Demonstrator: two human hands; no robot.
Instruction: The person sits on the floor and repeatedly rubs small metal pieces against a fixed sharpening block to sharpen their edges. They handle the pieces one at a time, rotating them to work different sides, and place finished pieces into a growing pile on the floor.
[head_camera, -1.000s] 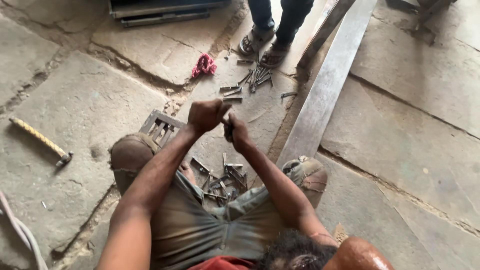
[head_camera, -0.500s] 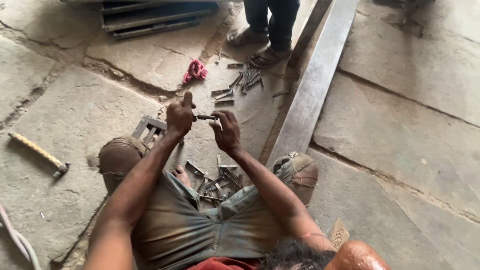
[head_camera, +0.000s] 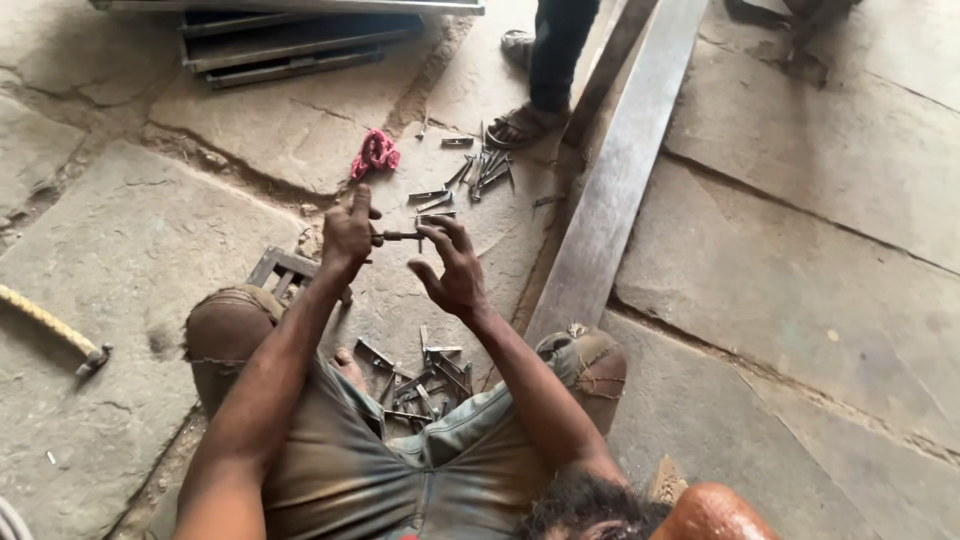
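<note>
My left hand (head_camera: 348, 235) is raised over the stone floor and pinches a small dark metal rod-like piece (head_camera: 402, 237), held level. My right hand (head_camera: 455, 268) is just to its right with fingers spread, fingertips close to the piece's free end but not gripping it. Between my knees lies a heap of several similar small metal pieces (head_camera: 420, 378). Further away on the floor sits a second scatter of such pieces (head_camera: 485, 170).
A red cloth (head_camera: 376, 152) lies beyond my hands. A yellow-handled hammer (head_camera: 55, 328) is at the left, a small metal grille (head_camera: 285, 272) by my left knee. A long flat steel bar (head_camera: 620, 190) runs diagonally right. Another person's leg and sandal (head_camera: 540, 90) stand beside stacked metal frames (head_camera: 300, 45).
Both hands were closed together around the piece; now my right hand has opened and drawn slightly away, while my left keeps the piece. The view has shifted a little.
</note>
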